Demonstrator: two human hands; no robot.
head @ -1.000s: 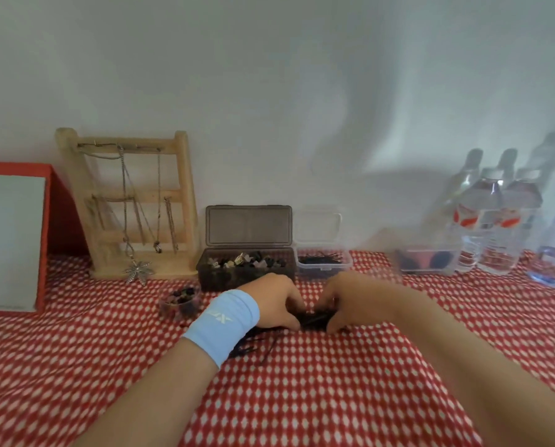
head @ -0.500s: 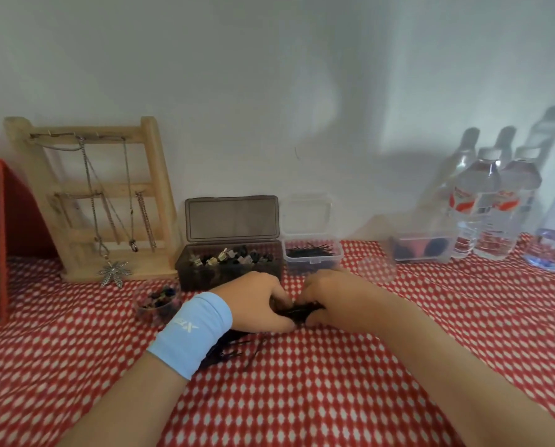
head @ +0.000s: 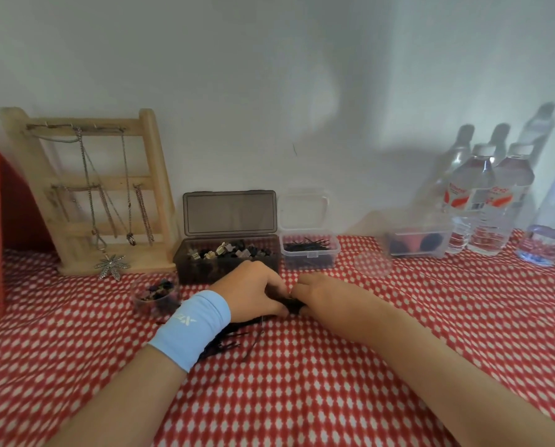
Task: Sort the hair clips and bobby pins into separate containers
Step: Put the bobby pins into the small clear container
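Just in front of the dark box (head: 205, 270), your left hand (head: 253, 293) and right hand (head: 319, 293) meet, fingers of both curled onto a dark bunch of pins (head: 295, 306). Clips (head: 224, 250) lie in the dark box. The clear box (head: 308, 261), touching its right side, holds bobby pins (head: 305, 245).

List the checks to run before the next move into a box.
1. Clear box open, pins already inside: ok.
2. Grey box open, clips inside: ok.
3. Grip of left hand and right hand on the dark bunch: ok.
4. Bunch holds only one kind: cannot tell.
5. Everything gathered: not ok, loose pins lie outside the grip.
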